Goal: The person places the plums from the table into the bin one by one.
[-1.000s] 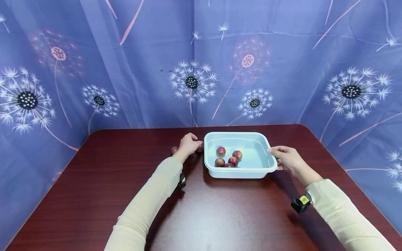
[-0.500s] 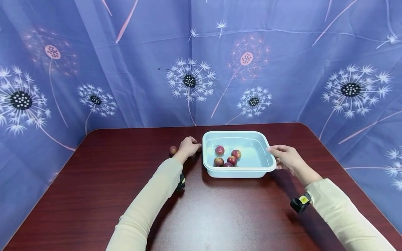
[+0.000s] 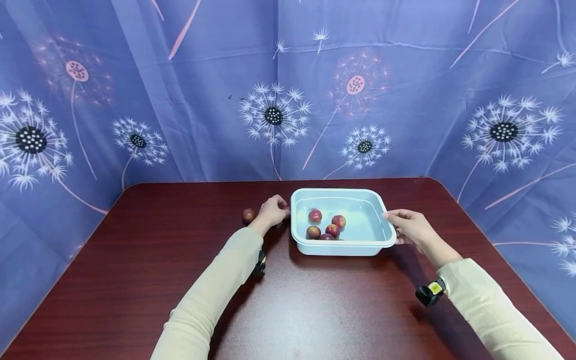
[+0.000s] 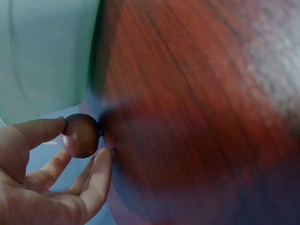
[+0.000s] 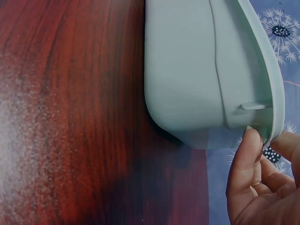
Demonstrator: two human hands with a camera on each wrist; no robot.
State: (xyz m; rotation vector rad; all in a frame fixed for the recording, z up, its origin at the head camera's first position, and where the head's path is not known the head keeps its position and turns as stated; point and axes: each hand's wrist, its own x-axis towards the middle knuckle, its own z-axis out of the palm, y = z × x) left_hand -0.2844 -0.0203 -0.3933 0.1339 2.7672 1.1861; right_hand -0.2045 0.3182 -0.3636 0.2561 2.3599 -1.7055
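Observation:
My left hand (image 3: 272, 211) is just left of the light-blue plastic basin (image 3: 339, 250). In the left wrist view its thumb and fingers pinch a dark red plum (image 4: 80, 136) close beside the basin's wall; in the head view the hand mostly hides this fruit. At the basin's right end, my right hand (image 3: 411, 227) holds the rim, thumb on one side and fingers on the other, as the right wrist view shows. Inside the basin several red plums (image 3: 332, 230) lie toward the left and front.
Another plum (image 3: 248, 216) lies on the dark red wooden table (image 3: 135, 260), behind and left of my left wrist. A blue curtain (image 3: 216, 100) with dandelion prints hangs close behind the table and along its sides.
My left fingers have shifted slightly around the plum beside the basin, which now shows less in the head view. My right hand and the basin stay in place.

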